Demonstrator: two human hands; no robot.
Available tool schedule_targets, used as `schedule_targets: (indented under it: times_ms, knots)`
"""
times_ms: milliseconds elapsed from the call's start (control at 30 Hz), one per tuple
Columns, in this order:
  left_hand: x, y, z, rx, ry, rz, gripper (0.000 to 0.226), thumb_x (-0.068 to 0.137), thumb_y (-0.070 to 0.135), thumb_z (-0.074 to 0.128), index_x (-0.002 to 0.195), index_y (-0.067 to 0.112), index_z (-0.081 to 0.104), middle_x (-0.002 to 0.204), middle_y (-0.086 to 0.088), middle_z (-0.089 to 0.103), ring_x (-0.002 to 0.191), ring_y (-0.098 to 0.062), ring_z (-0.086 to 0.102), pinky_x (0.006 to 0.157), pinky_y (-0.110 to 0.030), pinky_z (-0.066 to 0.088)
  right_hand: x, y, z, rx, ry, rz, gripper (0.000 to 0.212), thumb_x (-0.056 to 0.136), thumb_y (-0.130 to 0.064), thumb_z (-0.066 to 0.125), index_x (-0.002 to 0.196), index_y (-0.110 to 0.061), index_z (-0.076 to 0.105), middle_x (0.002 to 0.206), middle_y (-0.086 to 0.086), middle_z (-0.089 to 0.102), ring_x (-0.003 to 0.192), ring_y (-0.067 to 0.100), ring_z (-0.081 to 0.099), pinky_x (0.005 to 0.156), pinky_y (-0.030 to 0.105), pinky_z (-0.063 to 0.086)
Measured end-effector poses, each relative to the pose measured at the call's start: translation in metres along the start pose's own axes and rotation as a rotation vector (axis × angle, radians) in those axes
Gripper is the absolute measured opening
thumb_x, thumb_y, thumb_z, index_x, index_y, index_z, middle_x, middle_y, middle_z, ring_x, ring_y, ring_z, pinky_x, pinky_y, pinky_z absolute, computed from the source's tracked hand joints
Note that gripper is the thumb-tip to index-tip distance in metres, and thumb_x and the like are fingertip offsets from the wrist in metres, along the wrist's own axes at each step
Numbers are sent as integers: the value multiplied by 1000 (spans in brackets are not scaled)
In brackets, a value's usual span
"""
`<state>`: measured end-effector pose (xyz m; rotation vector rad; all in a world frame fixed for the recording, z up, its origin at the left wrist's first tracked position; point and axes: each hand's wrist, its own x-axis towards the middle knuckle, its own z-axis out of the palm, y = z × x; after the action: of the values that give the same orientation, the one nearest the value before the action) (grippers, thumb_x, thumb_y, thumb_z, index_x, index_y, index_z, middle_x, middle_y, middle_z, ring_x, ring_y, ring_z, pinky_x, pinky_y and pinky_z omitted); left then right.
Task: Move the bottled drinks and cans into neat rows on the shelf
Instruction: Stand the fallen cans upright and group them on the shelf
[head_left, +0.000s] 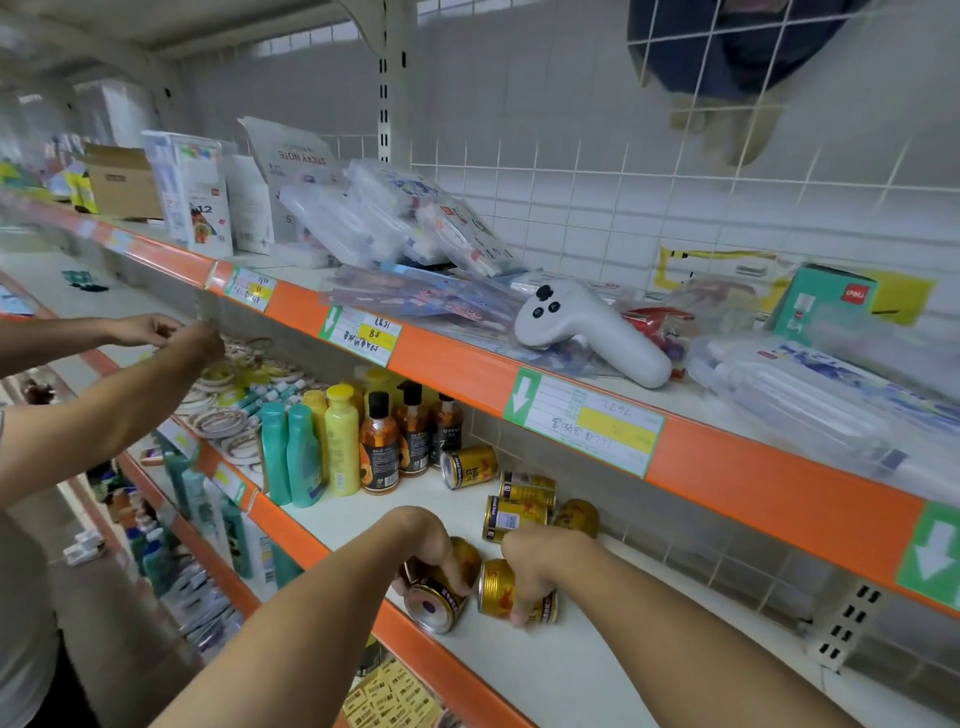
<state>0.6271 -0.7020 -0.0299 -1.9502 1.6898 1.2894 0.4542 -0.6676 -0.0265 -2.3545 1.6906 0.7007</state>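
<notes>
Left hand (431, 545) grips a gold can (435, 597) lying on its side at the shelf (545, 670) front edge, right hand (535, 569) grips a second can (501, 590) just beside it at 3 o'clock. Loose cans (514, 512) lie tumbled at 12 o'clock toward the back wall, one more (467, 466) at 11 o'clock next to the upright bottles (379, 447). Another person's arms (130, 384) reach in at 9 o'clock; a white controller (587, 327) sits on the upper shelf.

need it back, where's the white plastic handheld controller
In the head view the white plastic handheld controller lies on the upper shelf, right of centre, on clear plastic packets.
</notes>
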Motion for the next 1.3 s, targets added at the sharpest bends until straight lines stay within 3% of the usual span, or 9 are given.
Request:
schedule_targets:
  times_ms: [167, 267, 467, 667, 833, 900, 1000, 1200, 1300]
  knots:
    - [-7, -18, 1, -107, 58, 140, 69, 62, 27, 96, 116, -4, 65, 113, -18, 72, 99, -34, 73, 89, -43, 61, 2, 3, 0, 45, -5, 24, 56, 62, -57, 86, 83, -13, 56, 78, 1, 57, 68, 17, 56, 54, 30, 44]
    - [-12, -33, 4, -121, 151, 242, 59, 55, 31, 98, 97, -1, 72, 93, -12, 72, 84, -26, 72, 71, -33, 62, 2, 6, 1, 90, 0, 44, 55, 61, -60, 84, 73, -18, 51, 76, 0, 57, 66, 17, 56, 54, 29, 44]
    - [-17, -62, 14, -244, 248, 413, 44, 53, 29, 97, 89, 9, 81, 75, -2, 71, 71, -17, 66, 64, -28, 58, -3, 7, 4, 179, 26, 99, 54, 60, -61, 84, 73, -22, 50, 78, -2, 57, 67, 15, 56, 57, 29, 45]
    - [-16, -75, 21, -322, 283, 489, 42, 53, 22, 97, 91, 15, 79, 88, -2, 79, 89, -18, 74, 85, -37, 62, -18, 9, 14, 311, 114, 187, 59, 65, -59, 84, 98, -16, 61, 90, 1, 63, 81, 18, 61, 67, 32, 50]
    - [-17, -71, 27, -363, 295, 554, 62, 55, 17, 98, 109, 14, 68, 104, -4, 74, 99, -21, 70, 87, -34, 59, -37, 10, 32, 552, 222, 276, 60, 63, -54, 87, 107, -19, 64, 97, -1, 66, 87, 16, 63, 74, 30, 53]
    - [-17, -68, 30, -352, 290, 578, 65, 55, 18, 98, 112, 14, 66, 107, -4, 73, 102, -21, 68, 87, -32, 57, -46, 10, 42, 704, 272, 291, 62, 61, -50, 89, 112, -23, 65, 103, -3, 68, 94, 14, 65, 85, 32, 55]
    - [-17, -60, 36, -359, 273, 621, 60, 55, 15, 98, 108, 13, 69, 103, -4, 73, 98, -20, 69, 80, -28, 56, -63, 6, 57, 943, 325, 288, 84, 62, -42, 92, 135, -22, 56, 125, -2, 66, 112, 17, 63, 102, 38, 50]
    - [-24, -38, 54, -438, 231, 687, 47, 57, 3, 96, 96, 17, 73, 88, 3, 77, 85, -12, 73, 65, -19, 53, -93, 0, 84, 1249, 434, 340, 78, 64, -27, 93, 133, -11, 61, 123, 5, 69, 113, 21, 66, 104, 42, 50]
    - [-30, -24, 67, -449, 202, 721, 48, 57, 0, 95, 95, 19, 73, 86, 4, 78, 84, -10, 73, 66, -19, 54, -111, 6, 92, 1369, 501, 359, 59, 66, -21, 92, 120, -13, 70, 110, 1, 75, 102, 17, 70, 101, 41, 53]
